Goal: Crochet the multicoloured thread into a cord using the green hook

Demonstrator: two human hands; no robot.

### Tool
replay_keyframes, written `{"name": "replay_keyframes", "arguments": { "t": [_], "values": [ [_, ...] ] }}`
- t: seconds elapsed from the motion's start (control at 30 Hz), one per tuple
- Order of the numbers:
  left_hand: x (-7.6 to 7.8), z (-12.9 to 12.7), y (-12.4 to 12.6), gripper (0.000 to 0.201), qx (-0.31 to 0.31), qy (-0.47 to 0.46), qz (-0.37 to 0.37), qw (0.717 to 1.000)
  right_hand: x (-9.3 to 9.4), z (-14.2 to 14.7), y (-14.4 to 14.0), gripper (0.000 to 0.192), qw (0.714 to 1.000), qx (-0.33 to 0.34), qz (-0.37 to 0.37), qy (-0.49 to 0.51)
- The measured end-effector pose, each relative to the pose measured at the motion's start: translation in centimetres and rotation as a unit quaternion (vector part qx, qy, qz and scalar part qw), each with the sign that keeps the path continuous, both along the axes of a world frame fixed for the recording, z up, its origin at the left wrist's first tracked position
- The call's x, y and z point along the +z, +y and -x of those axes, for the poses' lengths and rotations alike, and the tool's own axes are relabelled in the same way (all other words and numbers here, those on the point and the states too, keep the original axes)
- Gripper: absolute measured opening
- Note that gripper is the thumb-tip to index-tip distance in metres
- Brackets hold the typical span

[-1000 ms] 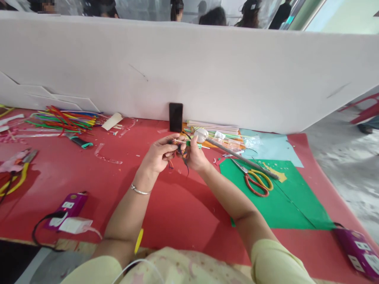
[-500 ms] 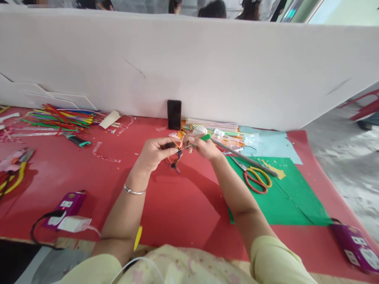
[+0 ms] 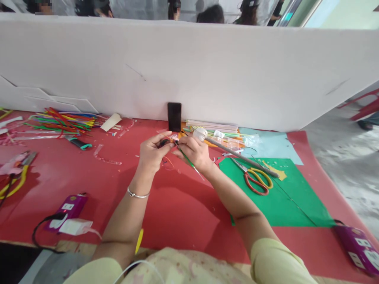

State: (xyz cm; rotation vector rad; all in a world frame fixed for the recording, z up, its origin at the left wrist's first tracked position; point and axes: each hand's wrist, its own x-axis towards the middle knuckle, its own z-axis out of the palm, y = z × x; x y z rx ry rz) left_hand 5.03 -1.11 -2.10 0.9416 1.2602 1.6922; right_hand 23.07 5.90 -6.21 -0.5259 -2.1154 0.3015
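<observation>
1. One small dark bundle [image 3: 165,142] with orange strands is up between the two hands, above the red tabletop [image 3: 180,221], well in from its near edge.
2. I see the left hand [image 3: 150,154] pinching that bundle, thumb against fingers; the right hand [image 3: 197,153] curls round a slim green tool [image 3: 189,161], its upper end near the bundle.
3. My room for moving lies between the forearms [image 3: 237,199]; a white panel [image 3: 237,71] bounds the far side, and a grey rod [image 3: 241,155] with a white ball [image 3: 200,134] crowds the right hand.
</observation>
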Motion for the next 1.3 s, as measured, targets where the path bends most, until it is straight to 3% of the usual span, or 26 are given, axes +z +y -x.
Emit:
{"name": "replay_keyframes", "arguments": {
  "t": [0.13, 0.3, 0.5, 0.67, 0.83, 0.97, 1.1, 1.2, 1.3],
  "values": [
    [0.9, 0.1, -0.2, 0.04, -0.098, -0.093, 0.045, 0.99, -1.4, 0.0, 0.3, 0.052, 1.0, 0.006, -0.016, 0.011],
    [1.5, 1.5, -0.4, 0.043, -0.186, -0.087, 0.072, 0.976, -0.7, -0.9, 1.4, 0.05, 0.995, 0.088, -0.041, 0.01],
    [1.6, 1.1, -0.6, 0.043, -0.104, -0.028, 0.032, 0.994, 0.0, -0.6, 0.6, 0.041, 0.998, 0.021, -0.04, -0.038],
    [1.1, 0.7, -0.3, 0.037, -0.146, -0.104, 0.049, 0.983, -1.0, -0.6, 0.3, 0.042, 0.995, -0.031, -0.085, -0.04],
    [0.5, 1.8, 0.0, 0.04, -0.216, -0.083, 0.079, 0.97, -0.5, -1.4, 0.9, 0.041, 0.977, 0.005, -0.203, -0.069],
    [0.2, 2.1, 0.0, 0.042, -0.135, 0.023, 0.049, 0.989, 1.1, -1.6, 0.7, 0.035, 0.962, -0.022, -0.244, -0.121],
    [-0.3, 1.8, 0.0, 0.041, -0.067, 0.116, 0.027, 0.991, 2.5, -1.9, 0.0, 0.031, 0.963, -0.029, -0.223, -0.149],
    [-0.7, 1.6, 0.1, 0.038, -0.075, 0.152, 0.024, 0.985, 3.2, -2.5, -0.2, 0.032, 0.969, 0.003, -0.176, -0.174],
    [-0.9, 1.5, 0.2, 0.039, -0.098, 0.146, 0.024, 0.984, 3.6, -2.8, -0.3, 0.035, 0.965, 0.013, -0.177, -0.191]
  ]
}}
